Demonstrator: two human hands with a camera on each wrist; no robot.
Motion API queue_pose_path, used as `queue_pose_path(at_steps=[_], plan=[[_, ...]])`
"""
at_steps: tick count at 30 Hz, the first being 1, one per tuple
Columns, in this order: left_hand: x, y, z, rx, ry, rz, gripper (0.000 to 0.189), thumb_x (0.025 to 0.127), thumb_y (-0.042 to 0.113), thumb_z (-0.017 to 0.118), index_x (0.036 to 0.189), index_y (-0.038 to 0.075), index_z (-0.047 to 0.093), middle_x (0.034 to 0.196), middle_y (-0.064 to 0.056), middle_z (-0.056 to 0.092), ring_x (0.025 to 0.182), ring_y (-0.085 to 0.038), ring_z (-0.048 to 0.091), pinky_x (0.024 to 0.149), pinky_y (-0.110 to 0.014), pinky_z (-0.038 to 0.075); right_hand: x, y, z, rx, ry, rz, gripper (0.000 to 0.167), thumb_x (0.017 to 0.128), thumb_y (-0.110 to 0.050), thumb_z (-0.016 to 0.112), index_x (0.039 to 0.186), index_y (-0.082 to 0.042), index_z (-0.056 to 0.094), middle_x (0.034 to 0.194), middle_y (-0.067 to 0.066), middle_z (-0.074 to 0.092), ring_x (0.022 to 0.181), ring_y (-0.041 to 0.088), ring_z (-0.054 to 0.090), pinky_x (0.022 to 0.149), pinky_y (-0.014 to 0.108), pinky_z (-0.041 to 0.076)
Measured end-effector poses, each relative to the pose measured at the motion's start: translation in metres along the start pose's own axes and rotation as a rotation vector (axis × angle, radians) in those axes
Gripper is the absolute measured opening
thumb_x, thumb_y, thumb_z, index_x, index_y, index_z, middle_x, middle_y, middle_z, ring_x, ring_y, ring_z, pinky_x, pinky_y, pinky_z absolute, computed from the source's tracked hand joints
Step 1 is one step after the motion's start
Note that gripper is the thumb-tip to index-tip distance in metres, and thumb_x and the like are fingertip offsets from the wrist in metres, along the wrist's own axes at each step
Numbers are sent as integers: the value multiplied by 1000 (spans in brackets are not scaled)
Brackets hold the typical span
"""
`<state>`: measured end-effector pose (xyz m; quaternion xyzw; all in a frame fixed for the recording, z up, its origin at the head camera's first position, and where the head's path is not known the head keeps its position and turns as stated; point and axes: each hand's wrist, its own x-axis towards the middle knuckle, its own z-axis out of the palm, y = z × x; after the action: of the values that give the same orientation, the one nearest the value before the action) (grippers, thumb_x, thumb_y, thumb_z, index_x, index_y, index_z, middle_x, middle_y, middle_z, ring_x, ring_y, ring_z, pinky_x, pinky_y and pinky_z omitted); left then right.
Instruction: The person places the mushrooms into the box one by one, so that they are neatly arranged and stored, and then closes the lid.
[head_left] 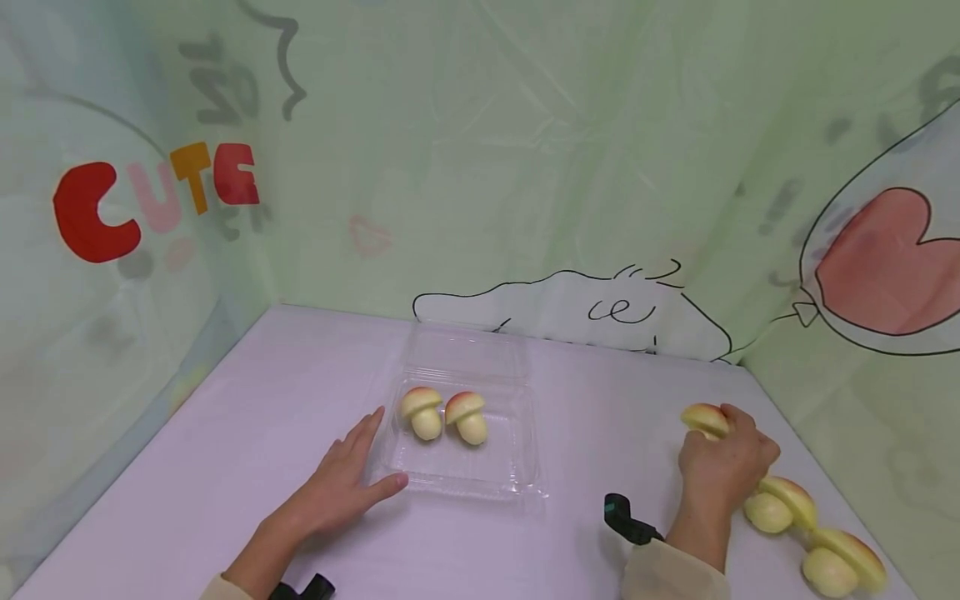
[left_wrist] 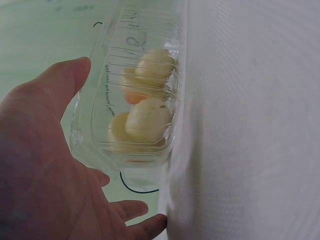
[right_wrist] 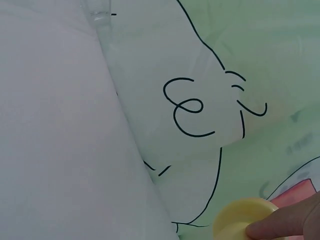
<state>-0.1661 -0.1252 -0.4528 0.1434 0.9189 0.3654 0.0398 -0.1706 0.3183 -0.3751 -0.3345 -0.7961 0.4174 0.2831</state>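
Observation:
A clear plastic clamshell box [head_left: 506,462] lies with its lid [head_left: 465,350] folded back. Inside it, on the left, sit two cream mushroom-shaped pieces, the left mushroom [head_left: 426,421] and the right mushroom [head_left: 472,427], both with yellow-and-red caps. My left hand [head_left: 337,487] is at the box's left front corner, thumb and fingers spread straight along its side. Over at the right, my right hand [head_left: 727,458] pinches another mushroom [head_left: 705,419] between thumb and fingers. In the right wrist view that mushroom's yellow cap [right_wrist: 240,212] shows beside the thumb; most of the hand is out of frame.
Two more mushrooms, a nearer one [head_left: 843,562] and one behind it [head_left: 771,510], lie by the table's right edge, close to my right wrist. The white table [head_left: 315,367] is enclosed by printed fabric walls [head_left: 480,167] at the back and sides.

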Motion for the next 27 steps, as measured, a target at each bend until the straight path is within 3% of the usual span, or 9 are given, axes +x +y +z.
queue_pose_path(at_steps=[21, 27], plan=[[-2, 3, -4, 1, -1, 14, 103, 94, 62, 65, 168, 14, 12, 171, -22, 21, 159, -43, 18, 127, -65, 7, -26, -44, 5, 70, -15, -101, 62, 85, 5, 49, 147, -1, 54, 148, 31, 37, 131, 49, 43, 111, 56, 36], [-1, 3, -4, 3, -2, 15, 103, 94, 62, 64, 168, 14, 12, 170, -23, 21, 158, -43, 18, 127, -65, 8, -32, -55, 9, 76, -51, -84, 62, 88, 5, 51, 149, -3, 53, 150, 30, 35, 133, 49, 43, 112, 57, 38]])
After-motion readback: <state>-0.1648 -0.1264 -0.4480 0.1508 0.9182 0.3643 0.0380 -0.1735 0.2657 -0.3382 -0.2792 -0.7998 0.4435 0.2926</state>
